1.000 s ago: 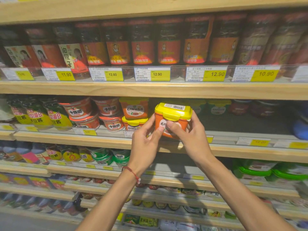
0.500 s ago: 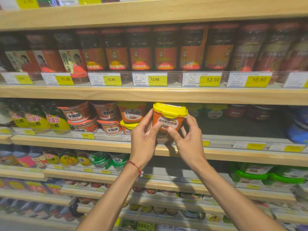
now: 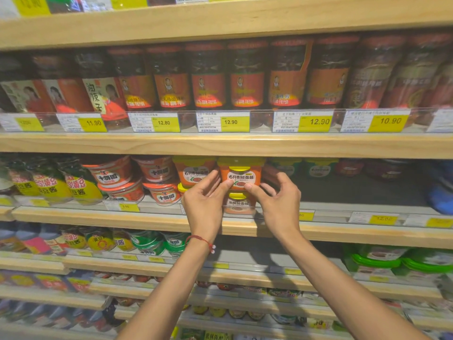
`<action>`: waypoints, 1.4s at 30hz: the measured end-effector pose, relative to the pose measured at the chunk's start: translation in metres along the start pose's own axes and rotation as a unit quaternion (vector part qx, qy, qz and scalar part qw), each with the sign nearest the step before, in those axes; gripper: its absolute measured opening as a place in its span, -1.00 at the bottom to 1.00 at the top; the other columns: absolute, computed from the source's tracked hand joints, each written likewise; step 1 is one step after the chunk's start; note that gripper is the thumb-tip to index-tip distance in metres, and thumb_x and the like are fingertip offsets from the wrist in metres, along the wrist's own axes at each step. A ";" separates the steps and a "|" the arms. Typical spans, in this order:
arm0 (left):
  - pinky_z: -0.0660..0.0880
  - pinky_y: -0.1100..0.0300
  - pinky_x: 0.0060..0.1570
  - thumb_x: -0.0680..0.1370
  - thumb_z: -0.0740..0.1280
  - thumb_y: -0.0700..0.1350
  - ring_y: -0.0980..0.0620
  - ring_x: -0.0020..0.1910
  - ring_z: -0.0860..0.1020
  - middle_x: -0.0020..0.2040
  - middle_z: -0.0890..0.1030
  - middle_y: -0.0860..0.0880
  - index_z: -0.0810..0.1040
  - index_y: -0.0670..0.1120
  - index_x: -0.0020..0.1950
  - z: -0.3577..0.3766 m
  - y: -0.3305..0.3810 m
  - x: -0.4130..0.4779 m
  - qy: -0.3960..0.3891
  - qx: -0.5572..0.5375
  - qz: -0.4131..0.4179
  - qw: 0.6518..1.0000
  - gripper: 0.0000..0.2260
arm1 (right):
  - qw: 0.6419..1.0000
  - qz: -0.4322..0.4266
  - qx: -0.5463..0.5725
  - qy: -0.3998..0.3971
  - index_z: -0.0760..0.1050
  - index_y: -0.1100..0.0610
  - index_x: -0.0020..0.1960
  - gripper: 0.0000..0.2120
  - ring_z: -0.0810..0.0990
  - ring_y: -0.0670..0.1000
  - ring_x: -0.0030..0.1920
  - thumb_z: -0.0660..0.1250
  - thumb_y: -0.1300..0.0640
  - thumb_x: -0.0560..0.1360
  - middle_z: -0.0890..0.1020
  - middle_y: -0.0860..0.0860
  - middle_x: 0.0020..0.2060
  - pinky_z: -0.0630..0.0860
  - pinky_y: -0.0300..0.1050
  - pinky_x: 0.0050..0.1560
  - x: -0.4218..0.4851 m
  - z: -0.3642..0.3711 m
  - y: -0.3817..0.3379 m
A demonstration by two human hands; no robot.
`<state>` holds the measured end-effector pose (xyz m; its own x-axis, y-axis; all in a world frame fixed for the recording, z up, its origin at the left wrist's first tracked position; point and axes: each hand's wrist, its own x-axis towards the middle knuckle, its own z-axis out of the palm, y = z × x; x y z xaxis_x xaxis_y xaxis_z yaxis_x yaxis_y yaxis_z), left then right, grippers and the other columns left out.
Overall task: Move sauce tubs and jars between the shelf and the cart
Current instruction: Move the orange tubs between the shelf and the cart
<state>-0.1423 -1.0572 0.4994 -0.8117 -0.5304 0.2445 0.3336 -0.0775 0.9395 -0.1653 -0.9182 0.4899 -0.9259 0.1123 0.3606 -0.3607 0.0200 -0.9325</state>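
Seen on the light wooden middle shelf [image 3: 147,222]: orange square plastic sauce tub [image 3: 241,176] with yellow lid, upright, label facing out, stacked on top of a second, paler orange tub [image 3: 239,204] of like shape. Sitting in the front row, just right of a matching orange yellow-lidded tub [image 3: 193,173].

Grasped from both sides. Left hand [image 3: 204,204]: thumb tip on the lower left front corner of the orange square plastic sauce tub, fingers curled in at its left side, between it and the matching neighbour. Right hand [image 3: 278,204]: thumb tip on the lower right front corner, fingers curled round the right side. Both grips pinching the tub; cannot tell how firmly. Thin red string bracelet [image 3: 201,239] on the left wrist.

Further left on the same shelf: round red-and-white plastic tubs [image 3: 112,171] stacked two high, then yellow-and-green soft pouches [image 3: 83,187]. To the right, deeper in: more tubs, blurred.

On the shelf above: row of dark glass jars with red labels [image 3: 208,77], behind a clear strip of white-and-yellow price tags [image 3: 235,121].

On the shelf below, at right: clear tubs with green lids [image 3: 377,261].
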 end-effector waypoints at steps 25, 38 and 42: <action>0.46 0.41 0.03 0.54 0.46 -0.15 0.11 -0.03 0.61 0.01 0.64 0.08 0.63 -0.04 0.15 -0.003 -0.009 -0.039 0.012 0.269 0.188 0.945 -0.80 | 0.936 -0.100 -0.325 -0.092 0.59 0.04 0.32 -0.74 0.50 -0.11 0.28 0.33 0.07 0.65 0.58 -0.13 0.25 0.39 -0.23 0.30 -0.040 -0.045 -0.008; 0.49 0.05 0.05 0.56 0.32 0.13 0.00 0.10 0.53 0.12 0.58 0.07 0.58 -0.01 0.21 0.029 -0.057 -0.105 -0.364 0.432 0.358 0.743 -0.69 | 0.781 0.023 -0.621 0.064 0.58 0.11 0.28 -0.60 0.58 0.10 0.12 0.31 -0.12 0.57 0.63 0.02 0.12 0.53 0.02 0.00 -0.160 -0.148 0.006; 0.43 0.06 0.08 0.57 0.28 0.20 0.03 0.16 0.51 0.17 0.56 0.09 0.56 0.04 0.29 0.065 -0.073 -0.148 -0.438 0.437 0.358 0.699 -0.63 | 0.751 0.105 -0.646 0.092 0.57 0.09 0.27 -0.55 0.56 0.12 0.12 0.24 -0.19 0.56 0.61 0.03 0.09 0.49 0.07 0.07 -0.205 -0.193 0.009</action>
<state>-0.0774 -0.9181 0.4099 -0.6965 0.5810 0.4211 0.6950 0.6921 0.1947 0.0434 -0.7498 0.4035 -0.8733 0.3805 0.3043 0.3103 0.9159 -0.2547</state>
